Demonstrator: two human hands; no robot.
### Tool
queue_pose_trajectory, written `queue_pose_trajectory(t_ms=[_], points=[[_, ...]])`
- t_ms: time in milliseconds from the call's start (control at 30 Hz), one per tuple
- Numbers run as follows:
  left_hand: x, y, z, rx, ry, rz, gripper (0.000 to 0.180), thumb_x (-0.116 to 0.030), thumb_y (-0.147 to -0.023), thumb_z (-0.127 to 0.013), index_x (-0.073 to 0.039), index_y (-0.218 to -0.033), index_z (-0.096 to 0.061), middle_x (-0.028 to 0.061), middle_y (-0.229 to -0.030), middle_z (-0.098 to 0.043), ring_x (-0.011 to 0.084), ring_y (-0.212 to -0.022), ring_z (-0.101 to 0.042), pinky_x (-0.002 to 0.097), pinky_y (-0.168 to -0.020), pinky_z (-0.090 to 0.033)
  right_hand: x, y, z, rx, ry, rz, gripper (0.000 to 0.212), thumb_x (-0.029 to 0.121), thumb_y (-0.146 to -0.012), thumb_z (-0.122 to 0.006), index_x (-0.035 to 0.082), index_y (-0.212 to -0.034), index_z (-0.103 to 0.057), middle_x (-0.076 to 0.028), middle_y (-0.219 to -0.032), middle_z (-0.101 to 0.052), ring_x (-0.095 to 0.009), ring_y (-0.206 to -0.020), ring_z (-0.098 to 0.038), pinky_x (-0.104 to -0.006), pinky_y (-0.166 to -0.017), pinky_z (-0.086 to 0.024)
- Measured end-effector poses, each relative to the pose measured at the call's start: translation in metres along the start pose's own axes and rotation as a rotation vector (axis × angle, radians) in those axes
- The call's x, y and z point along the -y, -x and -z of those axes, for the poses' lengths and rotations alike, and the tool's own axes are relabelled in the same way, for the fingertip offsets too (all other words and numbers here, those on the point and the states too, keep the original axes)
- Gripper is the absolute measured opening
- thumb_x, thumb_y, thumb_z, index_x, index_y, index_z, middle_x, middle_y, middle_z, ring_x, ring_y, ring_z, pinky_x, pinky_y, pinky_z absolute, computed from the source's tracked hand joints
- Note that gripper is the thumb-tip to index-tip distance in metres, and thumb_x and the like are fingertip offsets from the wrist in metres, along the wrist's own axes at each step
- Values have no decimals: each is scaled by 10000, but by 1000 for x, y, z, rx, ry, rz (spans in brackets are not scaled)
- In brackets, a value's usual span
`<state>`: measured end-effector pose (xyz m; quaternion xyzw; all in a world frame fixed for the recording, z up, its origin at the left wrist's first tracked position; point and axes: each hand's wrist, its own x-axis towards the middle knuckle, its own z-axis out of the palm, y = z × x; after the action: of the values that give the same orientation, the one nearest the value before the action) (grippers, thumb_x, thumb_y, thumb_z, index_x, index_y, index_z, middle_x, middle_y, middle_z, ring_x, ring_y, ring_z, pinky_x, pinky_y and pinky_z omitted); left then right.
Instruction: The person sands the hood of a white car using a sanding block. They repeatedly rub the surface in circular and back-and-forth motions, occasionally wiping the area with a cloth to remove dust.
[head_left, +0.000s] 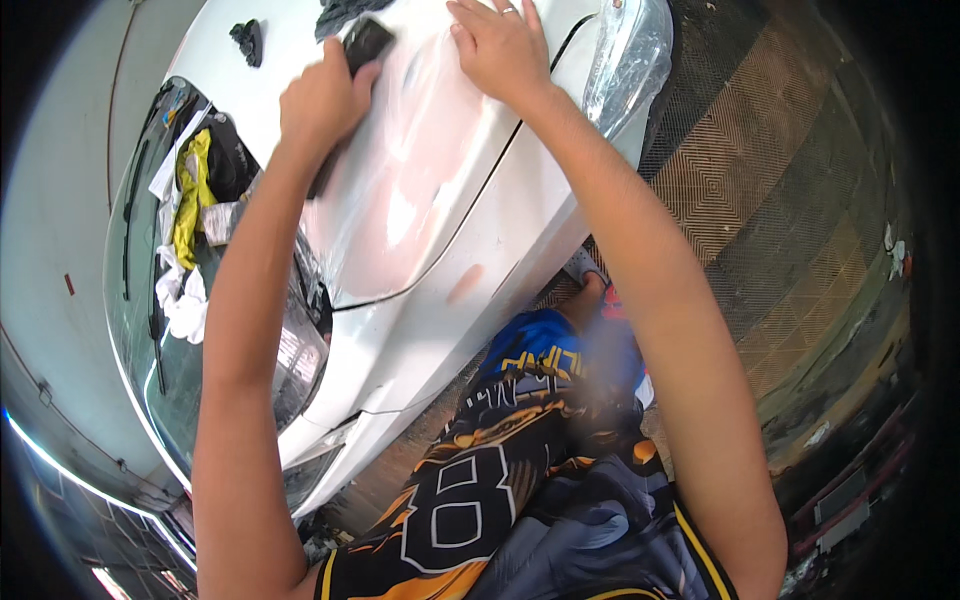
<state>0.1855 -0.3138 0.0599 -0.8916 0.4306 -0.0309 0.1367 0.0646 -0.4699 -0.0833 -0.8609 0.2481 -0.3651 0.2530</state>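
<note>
A white car hood [455,200] with dull pinkish patches and a wet-looking shine fills the upper middle. My left hand [325,100] is closed around a long black sanding block [368,42], whose one end shows past my thumb; part of it is hidden under the hand and forearm. The block rests on the hood's pinkish area. To the right, my right hand [505,50] lies flat on the hood near its edge seam, fingers stretched out and holding nothing.
Plastic film covers the headlight [628,70]. Dark crumpled cloths [340,15] lie at the hood's far side. Behind the windshield [150,250] are a yellow-green cloth [192,190] and other clutter. Patterned brown floor mats [740,150] lie to the right.
</note>
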Motion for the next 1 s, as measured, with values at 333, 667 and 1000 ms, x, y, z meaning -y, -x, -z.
queue_pose_trajectory(t_ms=[333, 667, 1000], points=[[9, 52, 2, 93, 59, -35, 590, -541, -990, -582, 22, -1156, -523, 296, -892, -717, 479, -833, -714, 542, -715, -559, 1, 2, 6, 48, 16, -15, 421, 234, -1008, -501, 23, -1352, -622, -123, -1457, -601, -366, -1440, -435, -601, -1199, -277], [12, 102, 11, 171, 93, -9, 459, -440, -982, -634, -17, -1116, -516, 282, -961, -721, 455, -864, -722, 528, -770, -562, 0, 7, 10, 9, 14, -13, 397, 211, -993, -510, 26, -1317, -644, -120, -1429, -622, -347, -1430, -451, -609, -1181, -297], [16, 118, 5, 121, 172, -58, 648, -531, -982, -599, 63, -1217, -492, 334, -934, -707, 486, -851, -721, 552, -761, -568, -3, 6, 8, -6, -18, 20, 404, 218, -994, -507, 29, -1321, -650, -123, -1433, -621, -360, -1409, -475, -591, -1177, -309]])
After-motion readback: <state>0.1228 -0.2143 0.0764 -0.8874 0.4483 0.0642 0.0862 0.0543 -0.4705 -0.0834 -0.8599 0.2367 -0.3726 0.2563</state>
